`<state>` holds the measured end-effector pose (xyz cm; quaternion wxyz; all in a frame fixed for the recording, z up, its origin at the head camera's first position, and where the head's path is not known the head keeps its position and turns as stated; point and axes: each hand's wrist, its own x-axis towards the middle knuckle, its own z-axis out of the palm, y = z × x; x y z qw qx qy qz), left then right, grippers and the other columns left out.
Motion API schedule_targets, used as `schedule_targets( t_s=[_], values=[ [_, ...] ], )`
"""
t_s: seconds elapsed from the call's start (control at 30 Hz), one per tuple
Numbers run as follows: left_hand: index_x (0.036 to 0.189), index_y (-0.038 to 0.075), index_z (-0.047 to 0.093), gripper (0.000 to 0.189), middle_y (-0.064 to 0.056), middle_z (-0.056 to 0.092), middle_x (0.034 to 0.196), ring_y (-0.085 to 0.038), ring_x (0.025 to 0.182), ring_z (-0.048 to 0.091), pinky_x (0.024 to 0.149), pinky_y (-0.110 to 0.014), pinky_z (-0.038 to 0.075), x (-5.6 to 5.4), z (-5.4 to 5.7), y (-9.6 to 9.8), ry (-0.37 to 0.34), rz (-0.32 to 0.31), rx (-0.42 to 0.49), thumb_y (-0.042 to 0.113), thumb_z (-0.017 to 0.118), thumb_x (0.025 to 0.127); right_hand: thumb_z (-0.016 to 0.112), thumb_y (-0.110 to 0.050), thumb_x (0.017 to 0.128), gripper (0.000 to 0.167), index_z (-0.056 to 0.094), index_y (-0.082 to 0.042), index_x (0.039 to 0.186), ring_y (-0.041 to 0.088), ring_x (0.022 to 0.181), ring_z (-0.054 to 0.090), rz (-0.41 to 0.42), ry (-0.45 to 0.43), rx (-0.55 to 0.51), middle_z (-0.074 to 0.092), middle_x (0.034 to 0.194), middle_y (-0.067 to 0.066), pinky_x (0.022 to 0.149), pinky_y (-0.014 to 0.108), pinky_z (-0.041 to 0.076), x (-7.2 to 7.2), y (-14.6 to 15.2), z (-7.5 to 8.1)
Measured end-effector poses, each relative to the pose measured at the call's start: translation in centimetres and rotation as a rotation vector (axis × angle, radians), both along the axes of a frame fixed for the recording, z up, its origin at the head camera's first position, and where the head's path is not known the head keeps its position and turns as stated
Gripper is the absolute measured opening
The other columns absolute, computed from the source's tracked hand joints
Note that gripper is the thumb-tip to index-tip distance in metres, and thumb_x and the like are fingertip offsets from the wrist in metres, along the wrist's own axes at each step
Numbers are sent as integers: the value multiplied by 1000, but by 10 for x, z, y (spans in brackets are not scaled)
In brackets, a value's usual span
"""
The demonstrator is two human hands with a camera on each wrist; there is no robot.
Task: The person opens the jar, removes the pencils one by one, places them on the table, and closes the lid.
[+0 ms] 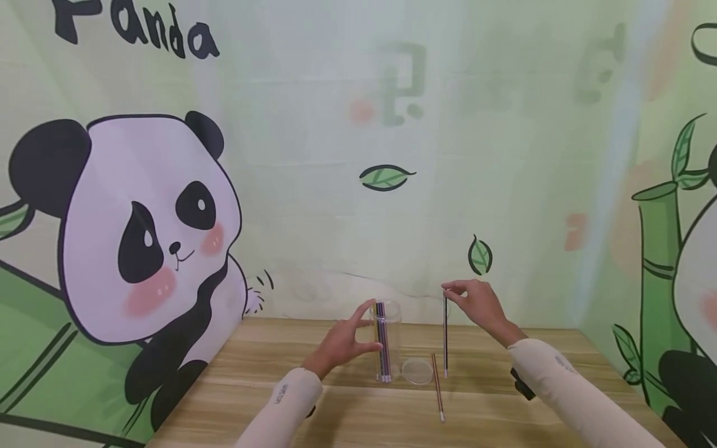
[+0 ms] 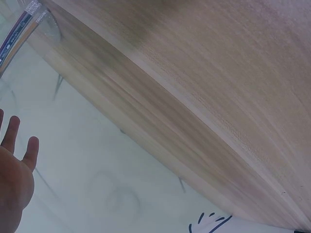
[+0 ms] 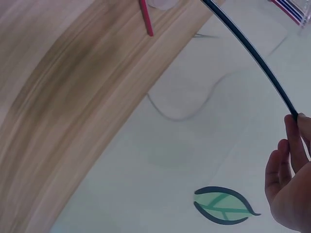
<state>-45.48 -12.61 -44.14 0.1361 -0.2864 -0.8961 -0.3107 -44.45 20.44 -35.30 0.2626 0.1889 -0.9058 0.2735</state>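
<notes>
A clear plastic jar (image 1: 395,342) stands upright on the table, with several pencils (image 1: 383,348) inside, their eraser ends down. My left hand (image 1: 342,343) holds the jar from its left side, thumb in front and a finger up near the rim. In the left wrist view only some fingers (image 2: 31,153) show, below the jarred pencils (image 2: 18,34). To the right, my right hand (image 1: 476,302) pinches the top of a dark pencil (image 1: 445,336), which hangs upright, eraser end down. The right wrist view shows the fingertips on this pencil (image 3: 255,53).
A clear round lid (image 1: 417,371) lies on the table (image 1: 358,417) just right of the jar. Beside it lies a reddish pencil (image 1: 437,387), eraser end toward me. A printed panda cloth (image 1: 313,218) hangs behind the table's far edge.
</notes>
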Motion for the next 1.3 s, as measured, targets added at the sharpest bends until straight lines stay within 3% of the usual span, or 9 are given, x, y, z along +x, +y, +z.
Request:
schedule_targets(
  t_s=[0.17,0.33,0.7,1.17,1.3],
  values=[
    [164,41,18,102,-16,66,138,-43,125,63,105,-62,48,-1,0,-1,-11,-15,7,40,85,86,73,-15,98,22,79,-2,114,19,79,68,17,-68,7,80,100,10,62,31,49,-5,4,-21],
    [163,41,18,102,-16,67,137,-44,121,65,103,-61,50,-2,-1,-2,-5,-17,5,42,84,86,73,-14,97,20,79,-2,112,27,92,75,11,-139,0,80,101,11,76,44,60,-8,8,-46],
    [164,38,19,102,-12,68,135,-40,118,68,102,-57,51,-2,-1,-3,25,-20,-9,44,84,86,73,-12,97,18,78,-2,110,29,93,75,-6,-126,-38,79,101,11,78,47,59,-15,11,-93],
    [163,43,16,102,-10,67,138,-41,120,67,105,-59,49,0,0,-2,-18,7,-32,44,83,86,73,-5,95,13,77,3,104,35,93,74,-14,-160,-127,78,100,16,83,50,59,-15,2,-134],
    [164,39,17,102,-9,67,138,-40,119,67,105,-58,49,0,1,-3,-7,8,-31,44,83,87,72,-5,95,12,77,2,104,33,91,74,-16,-169,-131,78,99,16,83,52,58,-15,-3,-139]
  ],
)
